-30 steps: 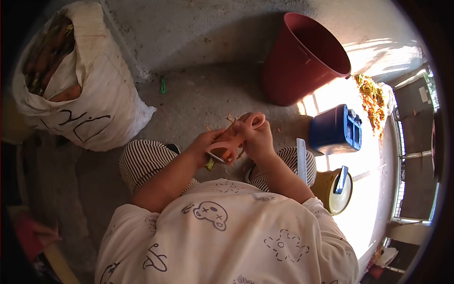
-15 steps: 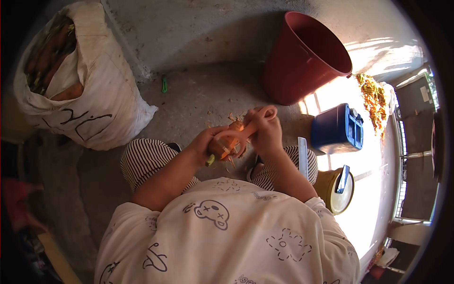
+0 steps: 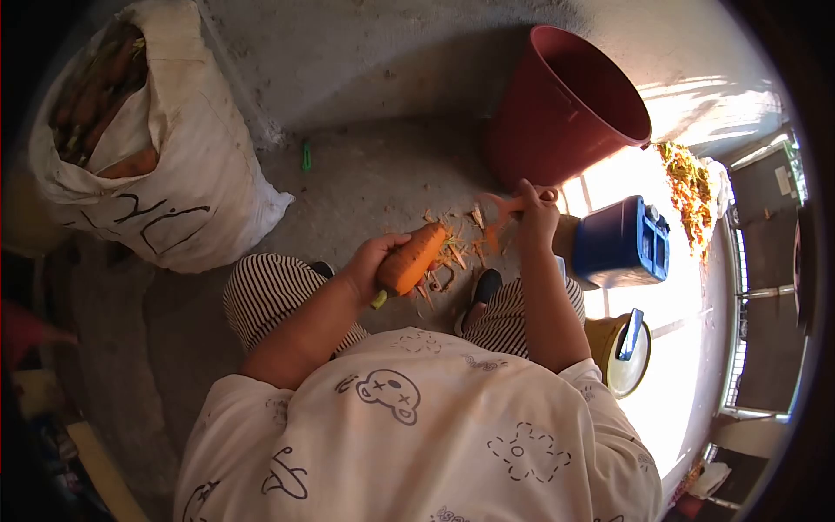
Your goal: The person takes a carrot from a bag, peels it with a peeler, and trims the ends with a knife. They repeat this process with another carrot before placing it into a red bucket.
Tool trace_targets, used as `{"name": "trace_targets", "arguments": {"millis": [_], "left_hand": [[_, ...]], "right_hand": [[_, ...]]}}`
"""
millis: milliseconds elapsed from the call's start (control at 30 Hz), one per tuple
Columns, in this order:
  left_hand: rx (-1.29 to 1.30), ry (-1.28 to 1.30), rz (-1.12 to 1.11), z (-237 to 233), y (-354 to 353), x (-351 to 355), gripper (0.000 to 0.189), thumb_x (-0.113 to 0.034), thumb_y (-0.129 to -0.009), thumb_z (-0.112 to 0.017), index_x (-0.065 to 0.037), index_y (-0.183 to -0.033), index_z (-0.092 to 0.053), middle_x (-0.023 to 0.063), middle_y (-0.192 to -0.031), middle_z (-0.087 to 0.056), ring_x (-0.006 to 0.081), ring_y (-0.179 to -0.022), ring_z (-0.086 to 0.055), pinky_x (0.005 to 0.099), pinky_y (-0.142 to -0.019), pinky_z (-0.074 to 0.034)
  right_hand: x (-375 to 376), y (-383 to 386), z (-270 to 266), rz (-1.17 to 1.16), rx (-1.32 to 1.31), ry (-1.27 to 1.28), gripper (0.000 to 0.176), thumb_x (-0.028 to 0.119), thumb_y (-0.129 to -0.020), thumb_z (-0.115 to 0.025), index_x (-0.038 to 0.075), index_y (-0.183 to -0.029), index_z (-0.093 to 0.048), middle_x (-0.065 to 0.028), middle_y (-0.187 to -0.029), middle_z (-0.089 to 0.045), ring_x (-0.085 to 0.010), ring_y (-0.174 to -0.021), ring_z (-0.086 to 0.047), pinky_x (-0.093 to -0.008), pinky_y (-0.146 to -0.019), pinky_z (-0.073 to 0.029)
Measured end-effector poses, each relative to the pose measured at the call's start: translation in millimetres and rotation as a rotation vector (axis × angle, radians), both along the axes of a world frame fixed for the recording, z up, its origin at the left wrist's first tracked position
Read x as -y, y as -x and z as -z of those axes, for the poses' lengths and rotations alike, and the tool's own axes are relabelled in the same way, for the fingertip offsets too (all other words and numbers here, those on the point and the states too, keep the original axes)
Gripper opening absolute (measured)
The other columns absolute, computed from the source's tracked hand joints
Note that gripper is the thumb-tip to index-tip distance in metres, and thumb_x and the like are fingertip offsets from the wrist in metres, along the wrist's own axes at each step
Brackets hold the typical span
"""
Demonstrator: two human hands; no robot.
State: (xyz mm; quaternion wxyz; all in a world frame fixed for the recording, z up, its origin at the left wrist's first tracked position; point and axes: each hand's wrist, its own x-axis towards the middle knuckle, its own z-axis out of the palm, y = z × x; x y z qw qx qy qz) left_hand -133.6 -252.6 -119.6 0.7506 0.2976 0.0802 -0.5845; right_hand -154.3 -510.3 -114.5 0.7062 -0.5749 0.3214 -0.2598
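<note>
A partly peeled carrot (image 3: pixel 414 258) lies in my left hand (image 3: pixel 374 264), its fingers wrapped round the carrot's left side. The green stem end points down toward me, and the upper end shows darker skin. To the right, my right hand (image 3: pixel 537 217) is closed on the handle of an orange-pink peeler (image 3: pixel 500 204), held apart from the carrot. Thin peelings (image 3: pixel 457 248) lie on the floor just beyond and beside the carrot.
A white sack (image 3: pixel 187 165) of unpeeled carrots stands at the left. At the right are a dark red bucket (image 3: pixel 557 122), a blue jerrycan (image 3: pixel 613 244), a yellowish container (image 3: pixel 622 352) and a heap of peelings (image 3: pixel 684 191). A green item (image 3: pixel 306 156) lies on the floor.
My right hand has moved right with the peeler, away from the carrot. The carrot's peeled orange side now shows in my left hand, which has stayed nearly in place.
</note>
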Motion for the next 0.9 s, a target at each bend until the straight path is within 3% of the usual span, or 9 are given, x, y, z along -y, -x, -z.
{"name": "trace_targets", "arguments": {"millis": [133, 200, 333, 433, 567, 733, 833, 867, 900], "left_hand": [[-0.002, -0.084, -0.039, -16, 5, 11, 0.037, -0.032, -0.083, -0.041, -0.001, -0.102, -0.048, 0.0139, -0.083, -0.056, 0.0205, -0.065, -0.058, 0.0317, -0.047, -0.049], [0.026, 0.036, 0.017, 1, 1, 13, 0.038, -0.033, -0.083, -0.041, -0.002, -0.104, -0.048, 0.0138, -0.087, -0.057, 0.0212, -0.068, -0.059, 0.0323, -0.052, -0.051], [0.143, -0.089, -0.039, 1, 5, 13, 0.036, -0.032, -0.083, -0.04, -0.002, -0.102, -0.048, 0.0137, -0.083, -0.056, 0.0205, -0.065, -0.058, 0.0326, -0.049, -0.05], [-0.039, -0.01, 0.062, 17, -1, 6, 0.036, -0.031, -0.083, -0.04, -0.003, -0.105, -0.046, 0.0147, -0.085, -0.056, 0.0223, -0.066, -0.057, 0.0341, -0.05, -0.05], [-0.047, 0.027, 0.02, 0, 2, 2, 0.036, -0.03, -0.083, -0.041, -0.004, -0.108, -0.044, 0.0144, -0.085, -0.055, 0.0233, -0.068, -0.057, 0.0352, -0.051, -0.05], [0.096, 0.031, 0.039, 9, 2, 12, 0.037, -0.032, -0.083, -0.041, -0.003, -0.106, -0.045, 0.0133, -0.083, -0.055, 0.0227, -0.068, -0.057, 0.031, -0.049, -0.05], [-0.003, 0.03, -0.038, 16, 5, 17, 0.038, -0.034, -0.084, -0.04, -0.002, -0.105, -0.045, 0.0131, -0.083, -0.055, 0.0215, -0.066, -0.057, 0.0272, -0.046, -0.049], [-0.003, 0.015, -0.003, 15, 6, 15, 0.039, -0.035, -0.085, -0.039, -0.002, -0.106, -0.045, 0.0132, -0.083, -0.055, 0.0216, -0.066, -0.057, 0.0275, -0.046, -0.049], [-0.003, -0.001, 0.034, 12, 6, 12, 0.039, -0.035, -0.085, -0.039, -0.002, -0.106, -0.045, 0.0133, -0.083, -0.055, 0.0216, -0.066, -0.057, 0.0277, -0.046, -0.05]], "right_hand": [[-79, 20, -49, -0.289, 0.127, -0.205, 0.014, 0.012, -0.072, -0.061, 0.001, -0.069, -0.052, -0.0059, -0.064, -0.055, -0.0128, -0.056, -0.052, -0.0235, -0.047, -0.042], [-104, 30, -55, -0.452, 0.15, -0.206, 0.015, 0.013, -0.072, -0.06, 0.0, -0.07, -0.053, -0.0061, -0.064, -0.055, -0.0129, -0.056, -0.052, -0.0243, -0.049, -0.041], [-92, 16, -43, -0.38, -0.12, 0.12, 0.015, 0.013, -0.072, -0.06, -0.001, -0.072, -0.054, -0.0062, -0.064, -0.055, -0.0127, -0.056, -0.051, -0.0247, -0.049, -0.041], [-15, -3, 6, -0.135, 0.056, 0.139, 0.014, 0.012, -0.071, -0.062, 0.001, -0.072, -0.053, -0.0058, -0.065, -0.055, -0.0121, -0.055, -0.051, -0.0237, -0.047, -0.041], [4, -2, -3, 0.035, 0.085, 0.035, 0.014, 0.013, -0.072, -0.061, 0.003, -0.075, -0.051, -0.0056, -0.065, -0.054, -0.011, -0.054, -0.051, -0.022, -0.045, -0.04], [-89, 23, -50, -0.379, 0.133, -0.21, 0.017, 0.014, -0.073, -0.06, 0.001, -0.07, -0.05, -0.0066, -0.066, -0.055, -0.0121, -0.055, -0.052, -0.0229, -0.046, -0.04], [-107, 28, -42, -0.531, 0.112, -0.086, 0.018, 0.014, -0.073, -0.059, 0.0, -0.073, -0.049, -0.0072, -0.066, -0.055, -0.0116, -0.058, -0.053, -0.023, -0.048, -0.042], [-102, 22, -41, -0.443, 0.042, -0.124, 0.018, 0.013, -0.072, -0.06, -0.001, -0.074, -0.048, -0.0081, -0.065, -0.056, -0.0116, -0.058, -0.054, -0.0225, -0.048, -0.043], [-87, 14, -32, -0.356, 0.057, 0.034, 0.018, 0.012, -0.071, -0.061, 0.0, -0.074, -0.048, -0.0078, -0.065, -0.056, -0.0119, -0.057, -0.054, -0.0223, -0.047, -0.043]]}}
